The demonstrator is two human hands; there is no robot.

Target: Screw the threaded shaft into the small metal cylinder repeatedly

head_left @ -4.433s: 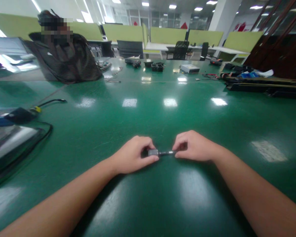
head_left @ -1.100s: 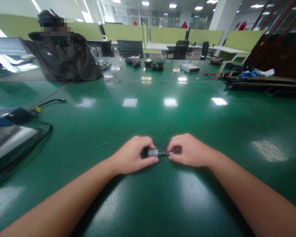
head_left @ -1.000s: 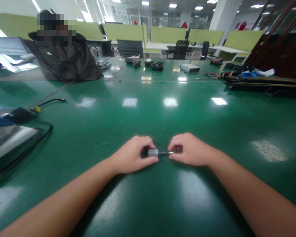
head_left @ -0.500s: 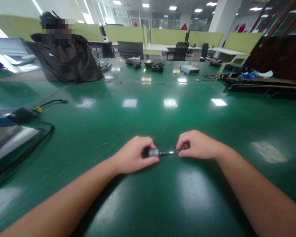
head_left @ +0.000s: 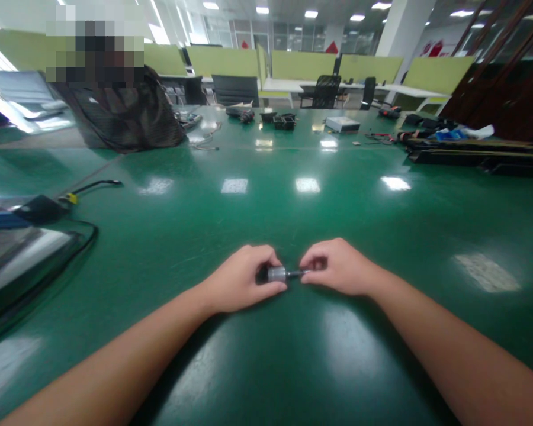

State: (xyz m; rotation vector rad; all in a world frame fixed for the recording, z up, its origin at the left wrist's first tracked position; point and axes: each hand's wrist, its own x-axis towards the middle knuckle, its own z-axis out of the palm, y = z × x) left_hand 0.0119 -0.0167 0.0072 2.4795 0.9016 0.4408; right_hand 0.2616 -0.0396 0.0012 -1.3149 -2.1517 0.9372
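In my left hand [head_left: 244, 278], fingers and thumb close around what looks like a small screwdriver [head_left: 277, 274], with a clear grey cylindrical handle end and a thin shaft pointing right. It is held low, just over the green table. My right hand [head_left: 337, 266] faces it, thumb and forefinger pinched at the shaft's far end. The shaft tip lies between these fingertips, and any small piece in them is hidden.
The glossy green table [head_left: 266, 219] carries bagged items and a black cable [head_left: 93, 231] at the left. A person in dark clothing [head_left: 119, 115] leans at the far left. Farther back are a silver box [head_left: 342, 124], black parts [head_left: 284, 121] and long dark strips [head_left: 475, 157].
My right hand has moved left along the shaft, and its fingertips now cover the tip. A small dark piece seen between them before is hidden. My left hand stays put.
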